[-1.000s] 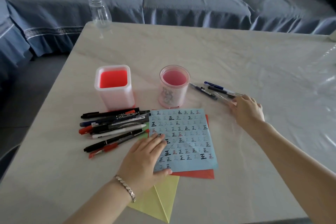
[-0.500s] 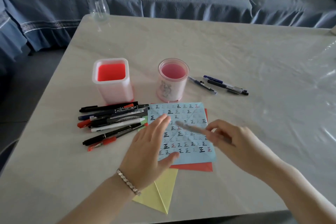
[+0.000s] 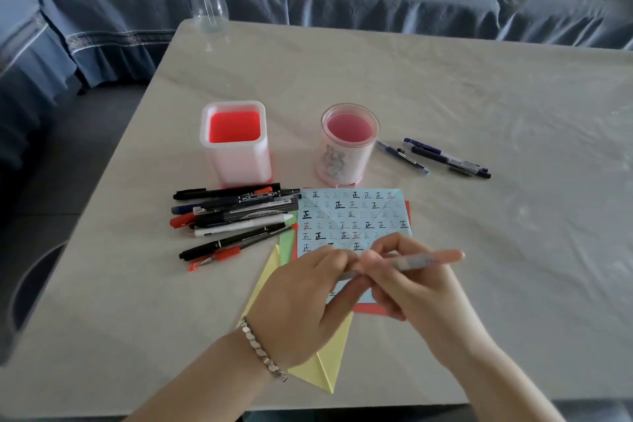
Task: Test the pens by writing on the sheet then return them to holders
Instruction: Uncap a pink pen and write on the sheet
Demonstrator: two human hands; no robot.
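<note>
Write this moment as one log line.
left hand: pinches pen end | right hand: grips pen | pen: above blue sheet | square holder, round holder: no pens inside

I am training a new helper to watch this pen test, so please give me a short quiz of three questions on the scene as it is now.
1. True or false: the square holder and the round holder both have pens standing in them.
2. Where is the clear bottle? A) upright at the far left corner of the table B) between the two holders C) on its side at the near edge
3. Fill in: the pen above the blue sheet is held by ___ hand(s).

Key: 1 false, both look empty. 2 A. 3 both, the left hand and the right hand.
</note>
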